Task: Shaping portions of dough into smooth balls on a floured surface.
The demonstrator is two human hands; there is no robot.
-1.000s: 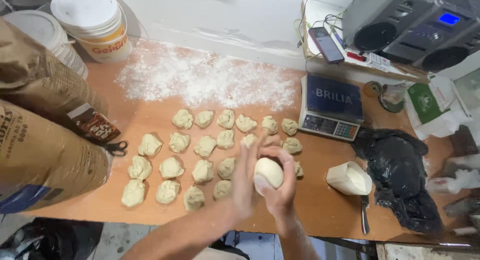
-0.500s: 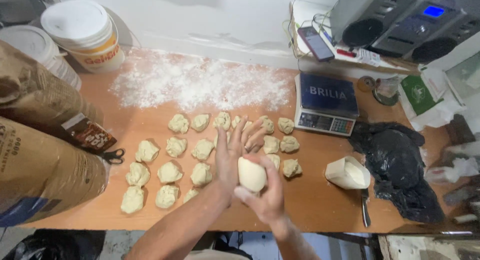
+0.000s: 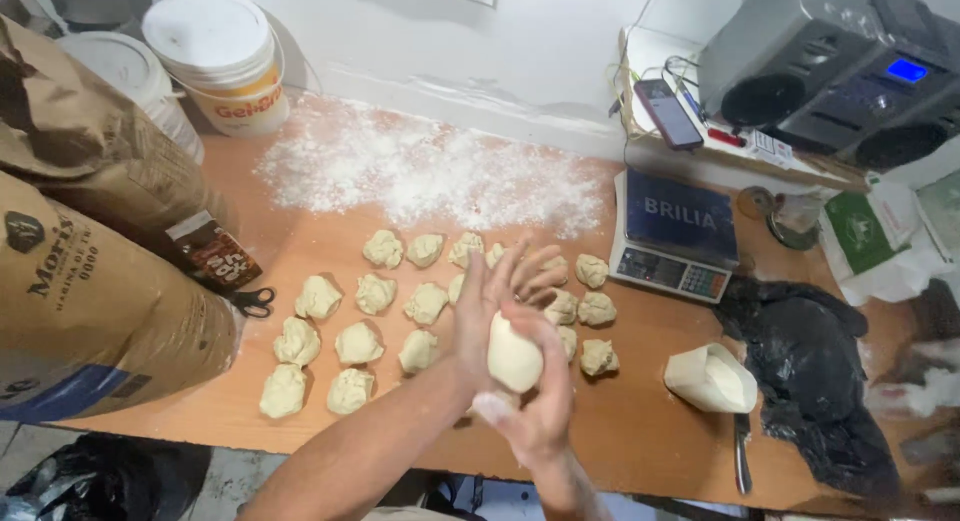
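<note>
Both hands, left hand (image 3: 487, 316) and right hand (image 3: 540, 406), cup one smooth dough ball (image 3: 514, 357) above the worktop (image 3: 640, 421); rough dough pieces (image 3: 358, 343) lie beyond them.

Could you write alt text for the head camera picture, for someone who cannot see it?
Two bare hands, left hand and right hand, cup a smooth dough ball above a wooden table. Rough dough pieces lie in rows beside scattered flour, a scale and paper sacks.
</note>
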